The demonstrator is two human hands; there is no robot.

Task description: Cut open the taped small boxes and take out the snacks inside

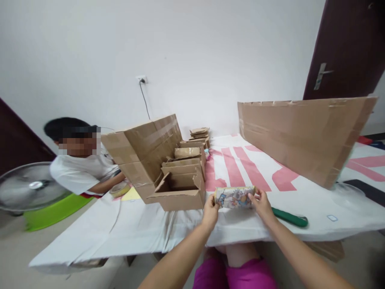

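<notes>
My left hand (211,210) and my right hand (261,204) hold an oblong item with a coloured cartoon print (235,197) by its two ends, over the near edge of the table. It has a pale yellow upper edge; whether it is a case or a pouch I cannot tell. Fingers and thumbs are closed on both its ends. Just right of my right hand lies a long green object (291,217), partly hidden by the wrist. To the left of my left hand stands an open cardboard box (183,199) with its flaps up.
More open boxes (187,152) run back in a row beside a tall cardboard wall (150,148). A large cardboard panel (297,136) stands at the right. A person in a white shirt (81,172) is at the left, near a tape roll (119,189). White cloth covers the table (135,233).
</notes>
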